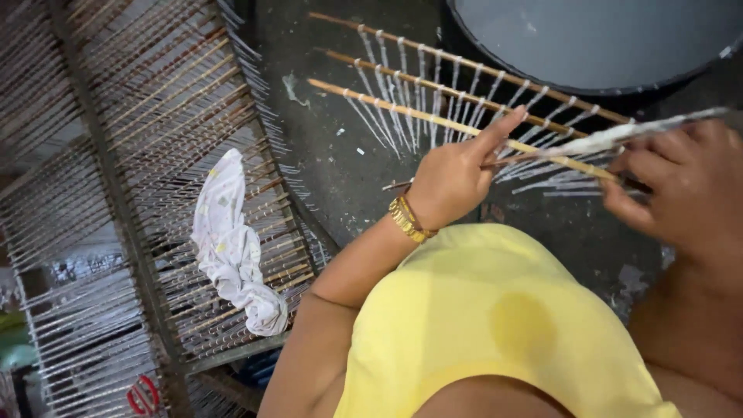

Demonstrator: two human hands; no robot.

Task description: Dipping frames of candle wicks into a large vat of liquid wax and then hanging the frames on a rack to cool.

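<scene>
Your left hand [453, 179] is curled, index finger stretched out along the nearest stick [433, 118], with a thin dark rod [433, 179] pinched under the other fingers. A gold bangle [409, 218] sits on that wrist. Your right hand [681, 186] is closed around the far end of the same stick, where a white-coated stick [619, 135] also passes just above the fingers; whether you grip that one too, can't tell.

Three sticks lie side by side on the dark floor [333, 178] ahead of you, each carrying a row of thin white-coated strands [402, 85] hanging across from stick to stick. The nearest one runs between both your hands. The two farther sticks [433, 66] lie just behind it, apart from your fingers.

A big round dark tub [588, 46] holds pale liquid at top right, just past the sticks. To your left, a rack [139, 155] is packed with rows of sticks, and a white cloth [232, 248] is draped over it. Your knee in yellow fabric [487, 325] fills the bottom.
</scene>
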